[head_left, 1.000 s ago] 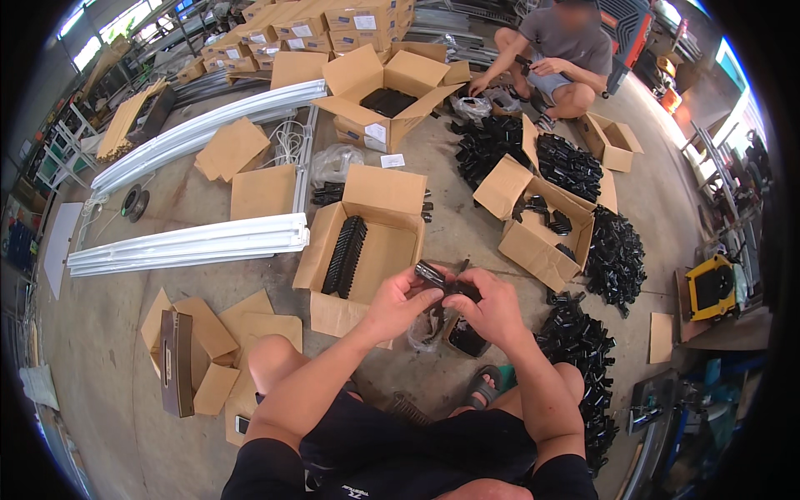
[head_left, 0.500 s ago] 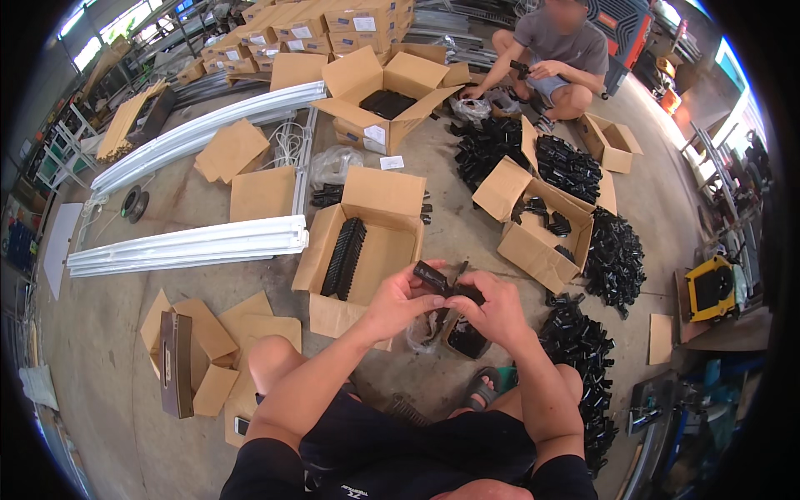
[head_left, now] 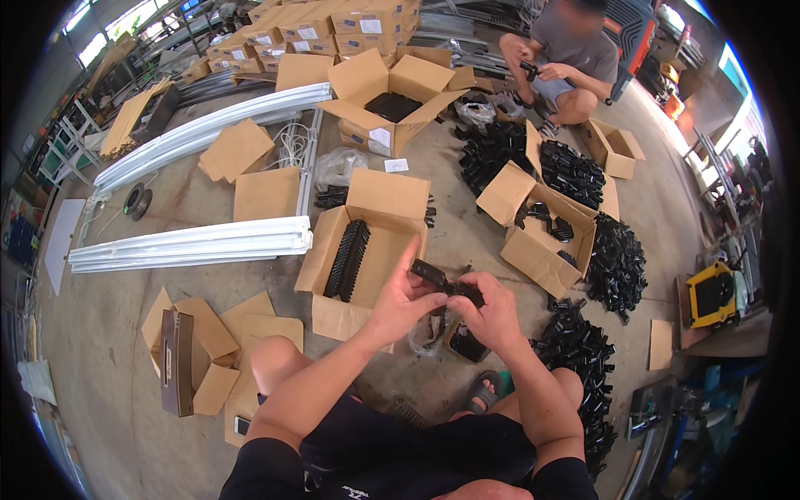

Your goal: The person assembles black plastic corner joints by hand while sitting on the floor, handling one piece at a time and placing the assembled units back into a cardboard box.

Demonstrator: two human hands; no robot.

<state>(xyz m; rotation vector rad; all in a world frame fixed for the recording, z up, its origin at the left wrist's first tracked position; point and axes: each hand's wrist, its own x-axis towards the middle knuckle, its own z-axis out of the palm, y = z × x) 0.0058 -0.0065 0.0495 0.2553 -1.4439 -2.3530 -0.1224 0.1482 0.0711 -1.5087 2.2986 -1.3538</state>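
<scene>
Between my two hands is a black part [head_left: 430,272] with a short, tube-like end pointing up and left. My left hand [head_left: 400,302] grips it between thumb and fingers, with the index finger raised off it. My right hand [head_left: 493,310] pinches its other end; the fingers partly hide what is there. Just beyond my left hand stands an open cardboard box [head_left: 398,240], with a neat row of black parts [head_left: 348,260] along its left side. Below my right hand sits a small container [head_left: 467,343] with dark contents, next to a clear plastic bag [head_left: 424,339].
Loose black parts lie in heaps [head_left: 575,354] on my right. Another open carton [head_left: 533,254] holds a few more. Long white metal channels [head_left: 192,244] lie at left, near flattened cardboard [head_left: 267,193]. Across from me a co-worker [head_left: 571,50] squats, handling a black piece.
My left index finger has lifted away from the black part and now points up. The co-worker's one hand has come up from the plastic bag to the piece in the other hand.
</scene>
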